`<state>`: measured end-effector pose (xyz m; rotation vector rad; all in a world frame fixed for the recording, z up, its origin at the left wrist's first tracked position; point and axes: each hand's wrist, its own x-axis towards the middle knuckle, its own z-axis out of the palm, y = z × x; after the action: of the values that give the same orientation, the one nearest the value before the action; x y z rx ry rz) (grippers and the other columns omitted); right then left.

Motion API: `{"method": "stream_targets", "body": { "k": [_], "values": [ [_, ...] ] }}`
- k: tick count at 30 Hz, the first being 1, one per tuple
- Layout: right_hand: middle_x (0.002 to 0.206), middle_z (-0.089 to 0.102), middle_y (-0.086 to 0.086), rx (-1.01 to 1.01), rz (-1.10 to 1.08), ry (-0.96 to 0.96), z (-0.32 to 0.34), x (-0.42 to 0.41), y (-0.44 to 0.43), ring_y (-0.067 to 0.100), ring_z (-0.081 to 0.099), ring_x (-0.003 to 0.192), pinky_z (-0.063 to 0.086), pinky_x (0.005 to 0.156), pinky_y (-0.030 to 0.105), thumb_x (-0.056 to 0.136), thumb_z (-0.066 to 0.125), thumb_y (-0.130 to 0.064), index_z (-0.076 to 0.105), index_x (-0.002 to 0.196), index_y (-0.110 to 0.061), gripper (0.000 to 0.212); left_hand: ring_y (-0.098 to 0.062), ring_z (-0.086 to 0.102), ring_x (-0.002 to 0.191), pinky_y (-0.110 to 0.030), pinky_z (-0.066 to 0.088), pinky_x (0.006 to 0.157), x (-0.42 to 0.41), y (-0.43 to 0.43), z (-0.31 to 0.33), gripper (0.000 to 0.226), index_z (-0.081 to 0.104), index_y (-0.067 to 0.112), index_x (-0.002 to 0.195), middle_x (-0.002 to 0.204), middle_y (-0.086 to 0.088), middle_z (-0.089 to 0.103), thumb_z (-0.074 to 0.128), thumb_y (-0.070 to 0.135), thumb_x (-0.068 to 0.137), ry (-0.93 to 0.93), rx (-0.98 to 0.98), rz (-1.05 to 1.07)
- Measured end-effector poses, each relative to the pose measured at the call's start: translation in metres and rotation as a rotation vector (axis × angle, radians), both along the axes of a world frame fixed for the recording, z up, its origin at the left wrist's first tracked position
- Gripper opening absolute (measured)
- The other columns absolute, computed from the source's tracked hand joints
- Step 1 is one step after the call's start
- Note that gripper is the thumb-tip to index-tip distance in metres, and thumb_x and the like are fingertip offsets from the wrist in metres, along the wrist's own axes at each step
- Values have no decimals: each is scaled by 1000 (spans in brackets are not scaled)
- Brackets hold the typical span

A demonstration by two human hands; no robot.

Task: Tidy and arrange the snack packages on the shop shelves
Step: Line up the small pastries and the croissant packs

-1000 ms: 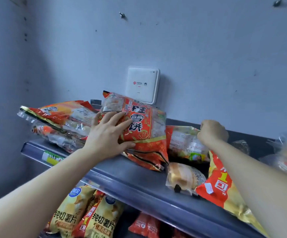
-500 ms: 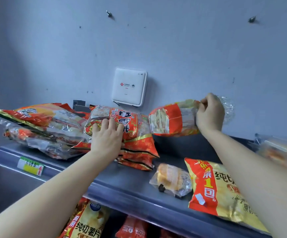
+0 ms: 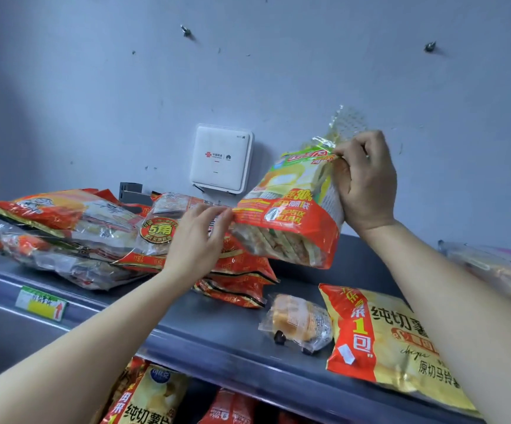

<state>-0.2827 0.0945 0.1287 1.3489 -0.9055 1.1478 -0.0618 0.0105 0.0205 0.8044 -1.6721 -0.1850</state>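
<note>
The snack pile (image 3: pixel 64 228) lies at 9 o'clock on the shelf (image 3: pixel 217 328). The left hand (image 3: pixel 199 240) is laid flat on it, fingers straight, touching the lifted cracker bag (image 3: pixel 288 215), which is gripped at its top seal by the right hand (image 3: pixel 367 182). Restacking is judged in hand; lowering onto the pile is called for. Bare shelf is seen at 6 o'clock.

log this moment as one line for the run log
phase: tidying shelf | right hand: grips cracker bag by its top, held above shelf | left hand: fingers touch bag's lower corner, over red bag stack
</note>
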Motion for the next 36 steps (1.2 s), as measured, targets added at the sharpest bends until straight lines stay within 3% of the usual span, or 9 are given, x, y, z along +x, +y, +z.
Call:
{"method": "stream_targets", "body": {
  "k": [3,5,8,12,16,20,23,28,36],
  "values": [
    [89,57,17,59,50,-28,-2,8,9,24,53,77,39,55,29,85,52,-16,64,87,-1,19,-24,67,76,-32,53,66,-8,26,26,54,68,18,84,81,-5,71,43,65,89,318,701,-605],
    [87,59,17,83,32,11,-2,6,16,22,53,76,40,57,32,88,51,-17,65,89,-1,21,-22,68,74,-35,56,62,-8,31,30,37,66,21,93,84,-5,71,55,56,85,339,946,-841],
    [86,61,10,192,36,-35,-3,-2,24,20,58,75,48,62,32,87,56,-16,67,92,-7,16,-20,67,65,-38,58,63,-13,29,23,20,62,19,101,78,-3,69,63,33,87,444,922,-865],
    [87,66,-5,452,283,-579,-10,-6,34,12,62,81,55,74,34,86,60,-4,65,93,-20,17,-17,62,60,-36,56,52,-25,36,17,15,57,16,95,85,-5,62,68,10,86,707,749,-758],
    [103,66,1,599,430,-1060,-34,-8,48,18,64,83,52,67,33,96,54,-27,58,109,-20,15,-17,59,62,-36,55,59,-36,48,15,19,55,13,76,75,-4,60,65,2,87,790,664,-680],
    [104,71,6,649,625,-1240,-50,-9,75,23,67,96,50,88,41,100,36,-48,64,101,-21,39,-28,63,79,-48,56,78,-47,57,8,15,60,11,75,87,-13,66,70,5,85,802,689,-658],
    [108,71,4,710,759,-1166,-55,-9,100,20,66,100,49,85,36,93,52,-45,61,110,-22,31,-37,66,91,-56,55,81,-54,70,5,14,60,12,77,90,-14,67,69,11,87,839,717,-677],
    [103,69,2,705,722,-1124,-63,-10,138,20,63,94,49,76,36,81,65,-24,61,105,-26,25,-21,62,72,-31,51,55,-69,101,11,11,59,12,81,84,-9,64,65,14,90,900,751,-771],
    [116,67,1,869,569,-1026,-68,-36,217,22,65,107,54,88,37,63,82,-24,54,117,-36,62,-18,65,67,-30,56,50,-100,163,24,9,58,12,85,87,-9,66,63,14,92,904,824,-885]
  ]
}}
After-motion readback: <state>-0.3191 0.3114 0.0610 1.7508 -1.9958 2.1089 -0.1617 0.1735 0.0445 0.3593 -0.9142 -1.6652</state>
